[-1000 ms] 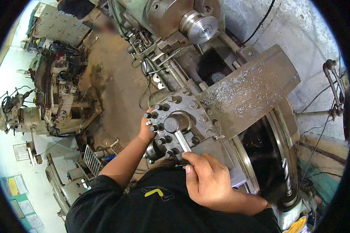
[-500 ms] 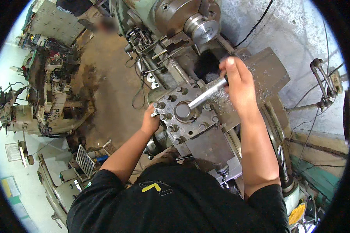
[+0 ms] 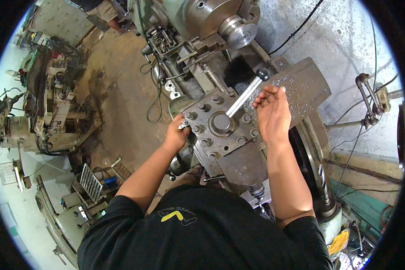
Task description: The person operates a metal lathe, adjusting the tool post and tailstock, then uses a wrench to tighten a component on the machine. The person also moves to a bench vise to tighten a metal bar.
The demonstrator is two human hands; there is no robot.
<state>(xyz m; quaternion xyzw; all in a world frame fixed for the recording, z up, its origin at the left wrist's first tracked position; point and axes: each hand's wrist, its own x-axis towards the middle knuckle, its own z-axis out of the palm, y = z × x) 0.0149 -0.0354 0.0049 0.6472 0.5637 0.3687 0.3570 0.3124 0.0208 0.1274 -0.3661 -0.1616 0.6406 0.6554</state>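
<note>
The person stands at a grey-green metal lathe (image 3: 198, 18). At its middle sits the square, dark steel tool post (image 3: 222, 130), ringed with hexagonal clamping bolts. From the round hub at its centre, the bright steel locking lever with a black ball knob (image 3: 245, 95) points up and to the right, toward the chuck side.

The right hand (image 3: 272, 112) lies flat and open beside the lever. Its fingers (image 3: 267, 92) are extended, and the fingertips are near the knob end. It grips nothing; whether the palm touches the lever shaft cannot be told. The left hand (image 3: 176, 135) is curled against the left edge of the tool post, at the corner bolts. Whether it holds a small part there cannot be told.

Hazards, as judged from this position:
- An open palm on a round, smooth lever may slip. The hand would then travel toward the round steel chuck (image 3: 236, 29) or the bolt heads.
- Loose metal chips lie on the flat grey steel plate (image 3: 301, 85) beside the right hand. Bare skin dragged across them could be cut.
- The left fingers rest close to the post corner. If the post rotates, they could be pinched.

No container with visible contents stands within reach.
</note>
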